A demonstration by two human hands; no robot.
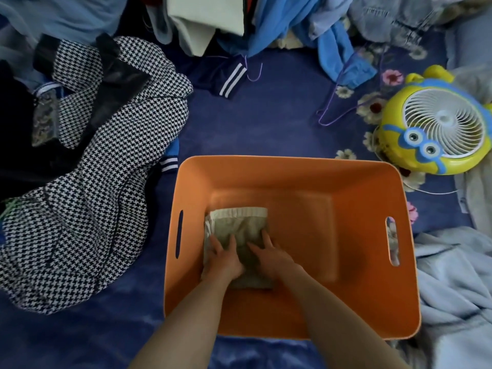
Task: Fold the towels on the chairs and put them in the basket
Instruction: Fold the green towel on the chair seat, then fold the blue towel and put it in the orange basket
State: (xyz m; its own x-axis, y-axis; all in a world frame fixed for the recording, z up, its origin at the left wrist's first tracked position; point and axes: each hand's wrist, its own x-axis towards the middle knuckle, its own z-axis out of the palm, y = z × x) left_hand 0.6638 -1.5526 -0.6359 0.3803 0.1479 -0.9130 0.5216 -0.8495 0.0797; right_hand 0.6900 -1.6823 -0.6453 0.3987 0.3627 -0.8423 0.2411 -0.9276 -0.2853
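Seen from above, a black-and-white houndstooth garment (pixel 106 182) lies heaped at the left on a dark blue flowered sheet (pixel 253 115), its edge close to the left wall of the basket. Along the far side runs a pile of clothes (pixel 266 22) in blues and white. Between that pile and the basket a bare stretch of sheet lies open.

An orange basket (pixel 372 288) sits in the near middle, rectangular, with a slot handle in each short wall. A folded beige towel (pixel 239 225) lies flat on its floor, in the left half, near the left wall. The right half of the floor is bare.

Both forearms reach in over the near rim, side by side. The left hand (pixel 223 259) rests palm down on the left part of the towel, and the right hand (pixel 271 257) lies just beside it on the right part. Both hands are spread flat, fingers pointing away, pressing on the cloth and gripping nothing.

A thin purple wire hanger (pixel 338 107) lies far right of centre. A yellow cartoon-faced fan (pixel 436 123) lies near the basket's far right corner. A pale blue blanket (pixel 458 288) is bunched against the basket's right wall
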